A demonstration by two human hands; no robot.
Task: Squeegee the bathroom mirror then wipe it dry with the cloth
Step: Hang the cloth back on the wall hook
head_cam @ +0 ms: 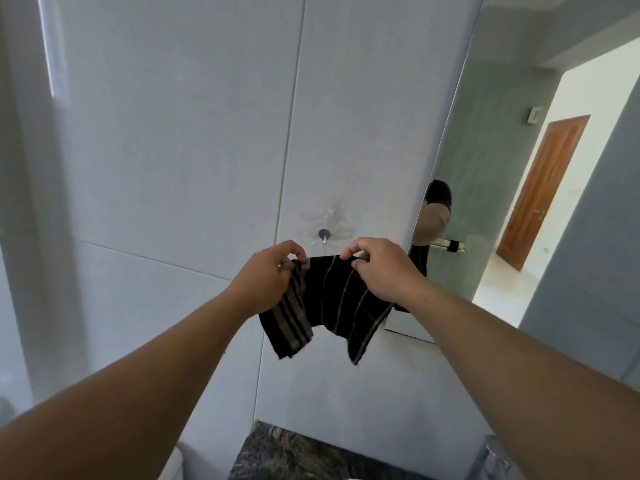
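A black cloth (341,299) with pale stripes hangs spread between my two hands in front of the tiled wall. My left hand (268,273) pinches its upper left corner and my right hand (379,268) pinches its upper right edge. Just above the cloth a small metal wall hook (324,234) sticks out of the tile. The bathroom mirror (512,174) fills the right side; its left edge runs down beside my right hand. It reflects my arm, a green wall and a wooden door. No squeegee is in view.
A dark speckled stone counter (294,455) lies at the bottom centre. A chrome tap (495,455) shows at the bottom right. White tiled wall (173,150) covers the left and centre, with a pale corner column at far left.
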